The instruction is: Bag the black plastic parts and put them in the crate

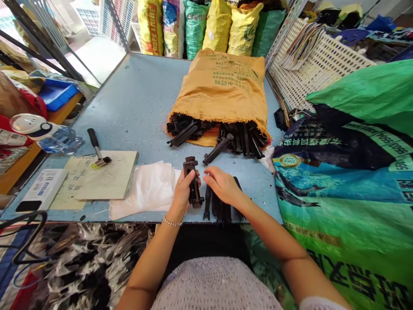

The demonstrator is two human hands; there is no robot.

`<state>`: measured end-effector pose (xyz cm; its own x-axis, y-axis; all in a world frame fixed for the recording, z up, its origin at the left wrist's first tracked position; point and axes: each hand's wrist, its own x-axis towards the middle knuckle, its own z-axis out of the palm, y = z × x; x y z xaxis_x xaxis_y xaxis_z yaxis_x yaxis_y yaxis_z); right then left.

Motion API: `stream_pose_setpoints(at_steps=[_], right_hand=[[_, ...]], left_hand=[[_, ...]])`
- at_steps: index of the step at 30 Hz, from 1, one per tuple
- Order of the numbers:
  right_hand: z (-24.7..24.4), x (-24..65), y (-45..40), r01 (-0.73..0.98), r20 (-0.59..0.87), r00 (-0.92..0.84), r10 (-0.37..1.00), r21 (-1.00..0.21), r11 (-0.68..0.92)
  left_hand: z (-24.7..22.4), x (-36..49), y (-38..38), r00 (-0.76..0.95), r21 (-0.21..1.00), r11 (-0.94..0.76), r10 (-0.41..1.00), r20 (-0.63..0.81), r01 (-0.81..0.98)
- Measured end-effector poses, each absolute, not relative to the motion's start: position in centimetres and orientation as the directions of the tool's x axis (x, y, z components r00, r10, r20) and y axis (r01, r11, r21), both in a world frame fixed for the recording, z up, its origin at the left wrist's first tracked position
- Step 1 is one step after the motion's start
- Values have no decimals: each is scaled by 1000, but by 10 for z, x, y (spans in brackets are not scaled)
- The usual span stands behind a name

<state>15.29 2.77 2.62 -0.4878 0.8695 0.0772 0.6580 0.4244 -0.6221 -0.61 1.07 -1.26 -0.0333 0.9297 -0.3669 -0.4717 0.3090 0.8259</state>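
My left hand [184, 189] is closed round a black bracket-like part [195, 191], held upright over the front of the table. Its exact kind is not clear. Just to the right, my right hand [223, 184] has loosely bent fingers with their tips apart, close to the held part; nothing shows in them. Several long black parts [223, 212] lie side by side under and in front of my right hand. Beyond both hands, an orange woven sack [222, 94] spills more black parts [245, 138] from its mouth, and one loose black part [218, 149] lies before it.
White cloth or plastic [151, 185] lies left of my hands, beside a board [109, 178] bearing a brush [97, 148]. A white box [45, 187] and clear bottle [61, 140] stand farther left. A green-blue sack [338, 181] borders the blue table [138, 99] on the right.
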Motion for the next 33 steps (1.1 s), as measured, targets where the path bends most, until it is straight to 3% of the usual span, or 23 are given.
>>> stream_pose_setpoints(at_steps=[3,6,8,12,15,20,23,25,27,29,33], right_hand=[[26,141,50,693,130,-376,918,-619,371],[20,128,58,557,-44,-418,907,-801,218],[14,122,41,500,-106,-494,863,-847,182],[7,121,-17,624,2,-605,796,-621,475],[7,128,-26,660,-29,-658,753,-504,557],[3,161,62,776,97,-571,815,-262,574],[1,177,115,811,33,-577,816,-100,577],[7,177,122,838,7,-543,840,-70,542],[17,169,104,874,74,-468,881,-109,473],[29,158,68,860,150,-448,882,-197,470],[46,144,8,634,183,-623,760,-450,629]], left_hand=[[-10,-2,-4,-6,870,288,949,-316,-400],[-10,-5,-9,-95,922,173,971,-218,-345],[-9,-12,-7,-162,925,122,968,-191,-360],[-7,-27,-7,-172,874,158,949,-263,-460],[-16,-28,-13,-140,886,217,945,-296,-411],[-58,-7,-27,-125,983,185,975,-182,18],[-72,4,-33,-102,957,98,992,-73,273],[-70,6,-33,-104,943,64,994,-31,328],[-61,4,-30,-108,959,32,994,-1,281],[-47,-2,-23,-131,992,-12,991,29,124],[-18,-16,-15,-223,985,20,973,-59,-173]])
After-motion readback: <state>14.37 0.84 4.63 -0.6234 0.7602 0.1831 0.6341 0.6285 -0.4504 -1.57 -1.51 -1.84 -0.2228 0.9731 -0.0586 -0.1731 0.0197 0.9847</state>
